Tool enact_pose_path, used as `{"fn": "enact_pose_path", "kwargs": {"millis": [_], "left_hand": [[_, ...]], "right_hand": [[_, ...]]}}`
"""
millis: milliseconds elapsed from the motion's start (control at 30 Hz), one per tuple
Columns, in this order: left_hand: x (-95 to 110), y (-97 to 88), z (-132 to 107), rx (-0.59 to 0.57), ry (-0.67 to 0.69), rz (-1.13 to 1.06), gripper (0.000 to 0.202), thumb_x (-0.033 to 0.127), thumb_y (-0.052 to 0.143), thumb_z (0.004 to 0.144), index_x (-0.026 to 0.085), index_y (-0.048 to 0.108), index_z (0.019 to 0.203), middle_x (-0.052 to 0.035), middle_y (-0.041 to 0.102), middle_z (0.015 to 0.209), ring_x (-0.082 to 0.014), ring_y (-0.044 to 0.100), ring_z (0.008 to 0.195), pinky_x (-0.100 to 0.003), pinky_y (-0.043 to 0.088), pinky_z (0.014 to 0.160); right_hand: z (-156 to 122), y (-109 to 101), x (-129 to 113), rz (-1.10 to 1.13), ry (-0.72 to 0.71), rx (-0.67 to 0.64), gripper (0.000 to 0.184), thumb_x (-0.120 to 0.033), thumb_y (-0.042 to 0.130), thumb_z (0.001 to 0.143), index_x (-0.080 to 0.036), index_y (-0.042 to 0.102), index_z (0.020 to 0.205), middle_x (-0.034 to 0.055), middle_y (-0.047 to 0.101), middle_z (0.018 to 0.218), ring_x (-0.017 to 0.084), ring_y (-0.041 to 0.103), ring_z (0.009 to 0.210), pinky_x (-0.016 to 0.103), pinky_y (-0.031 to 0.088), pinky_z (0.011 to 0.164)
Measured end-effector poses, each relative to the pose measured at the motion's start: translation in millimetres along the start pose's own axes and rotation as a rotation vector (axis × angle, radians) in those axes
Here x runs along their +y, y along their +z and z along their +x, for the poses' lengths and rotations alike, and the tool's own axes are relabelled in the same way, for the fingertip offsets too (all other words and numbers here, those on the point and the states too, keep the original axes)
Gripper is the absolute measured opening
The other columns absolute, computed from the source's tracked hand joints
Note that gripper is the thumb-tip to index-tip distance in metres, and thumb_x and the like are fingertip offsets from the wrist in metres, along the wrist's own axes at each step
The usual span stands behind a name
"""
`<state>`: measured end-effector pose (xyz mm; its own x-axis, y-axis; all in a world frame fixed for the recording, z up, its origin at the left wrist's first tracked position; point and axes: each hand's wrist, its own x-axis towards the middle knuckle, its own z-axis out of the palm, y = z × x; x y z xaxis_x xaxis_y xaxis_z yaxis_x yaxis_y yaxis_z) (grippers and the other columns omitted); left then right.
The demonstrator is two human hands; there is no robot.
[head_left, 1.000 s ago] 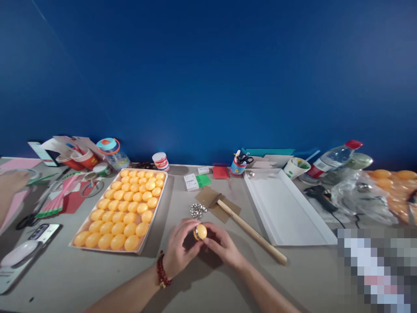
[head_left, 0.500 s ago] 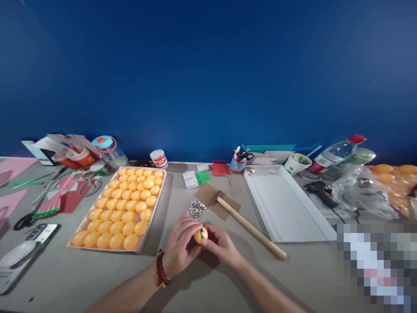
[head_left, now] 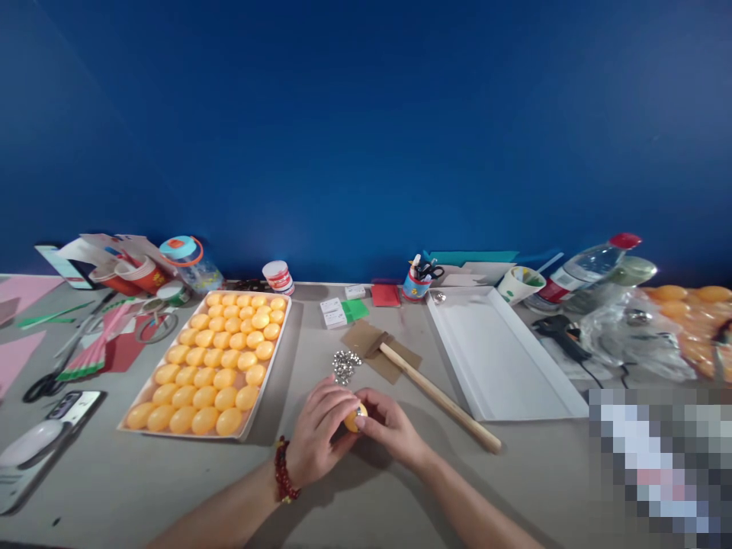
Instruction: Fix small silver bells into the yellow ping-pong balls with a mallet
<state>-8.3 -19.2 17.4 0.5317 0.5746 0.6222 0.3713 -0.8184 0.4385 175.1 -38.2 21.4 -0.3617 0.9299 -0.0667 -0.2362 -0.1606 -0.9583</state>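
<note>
My left hand (head_left: 325, 427), with a dark red bead bracelet (head_left: 284, 471) at its wrist, is closed round an orange ping-pong ball (head_left: 351, 421). From the other side my right hand (head_left: 394, 431) grips the same ball, its thumb pressed by a small shiny silver piece on the ball's surface. Fingers cover much of the ball and part of that piece. Just beyond the hands lies a heap of small silver pieces (head_left: 345, 367), too small to name for certain. A hammer (head_left: 440, 395) with a wooden handle rests on brown sandpaper-like sheets (head_left: 359, 335) to the right.
At left stands a shallow box (head_left: 247, 427) filled with rows of orange balls. A white tray (head_left: 503, 358) lies at right, near a glue gun (head_left: 563, 339) and a plastic bottle (head_left: 589, 271). Small white boxes (head_left: 332, 313) and a cup with scissors (head_left: 416, 286) stand toward the blue wall.
The ball has turned or shifted slightly to the right between my hands, and more of its silver piece is covered by my right thumb. Both hands keep their hold.
</note>
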Motion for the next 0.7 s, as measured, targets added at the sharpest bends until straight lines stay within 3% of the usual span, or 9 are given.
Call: {"fn": "enact_pose_path", "kwargs": {"millis": [167,267,367,467,600,700], "left_hand": [[-6,3.4,-8,0.002,-0.083,-0.056,0.055,0.024,0.063,0.087,0.015,0.042,0.138,-0.0166,0.062,0.124,-0.0292,0.053,0.124,-0.052,0.044,0.107],[-10,2.7,-12,-0.056,-0.116,-0.089,0.052,0.026,0.063,0.088,0.020,0.045,0.136,-0.0161,0.056,0.130,-0.0317,0.045,0.132,-0.054,0.043,0.106],[-12,1.5,-13,-0.065,-0.106,-0.114,0.045,0.021,0.057,0.091,0.023,0.047,0.135,-0.0147,0.055,0.132,-0.0306,0.044,0.132,-0.055,0.041,0.107],[-11,1.3,-11,-0.063,-0.106,-0.128,0.045,0.015,0.054,0.091,0.024,0.047,0.135,-0.0144,0.054,0.133,-0.0295,0.044,0.132,-0.055,0.041,0.107],[-9,1.6,-8,-0.068,-0.116,-0.165,0.061,0.029,0.066,0.086,0.020,0.040,0.140,-0.0170,0.052,0.134,-0.0323,0.044,0.130,-0.056,0.040,0.107],[-9,1.5,-9,-0.043,-0.126,-0.170,0.053,0.031,0.065,0.087,0.021,0.045,0.135,-0.0152,0.055,0.130,-0.0311,0.047,0.127,-0.056,0.039,0.109]], "right_hand": [[-2,1,2,0.049,-0.031,0.014,0.035,-0.044,0.074,0.080,-0.018,0.063,0.100,0.0014,0.059,0.087,0.016,0.054,0.079,0.027,0.043,0.071],[-2,1,2,0.074,-0.052,0.001,0.040,-0.043,0.076,0.078,-0.019,0.062,0.106,0.0026,0.061,0.094,0.017,0.056,0.085,0.028,0.045,0.076],[-2,1,-1,0.082,-0.042,-0.021,0.046,-0.047,0.075,0.077,-0.020,0.061,0.111,0.0037,0.062,0.098,0.018,0.057,0.087,0.029,0.046,0.076],[-1,1,-2,0.052,-0.016,0.002,0.041,-0.051,0.073,0.079,-0.019,0.063,0.103,0.0032,0.064,0.090,0.018,0.059,0.082,0.030,0.047,0.074],[-1,1,0,0.054,-0.030,0.046,0.041,-0.047,0.076,0.077,-0.019,0.064,0.105,0.0049,0.066,0.095,0.020,0.061,0.088,0.033,0.048,0.081],[-1,0,2,0.064,-0.050,0.032,0.043,-0.044,0.077,0.077,-0.020,0.063,0.109,0.0064,0.066,0.102,0.021,0.061,0.094,0.035,0.048,0.085]]}}
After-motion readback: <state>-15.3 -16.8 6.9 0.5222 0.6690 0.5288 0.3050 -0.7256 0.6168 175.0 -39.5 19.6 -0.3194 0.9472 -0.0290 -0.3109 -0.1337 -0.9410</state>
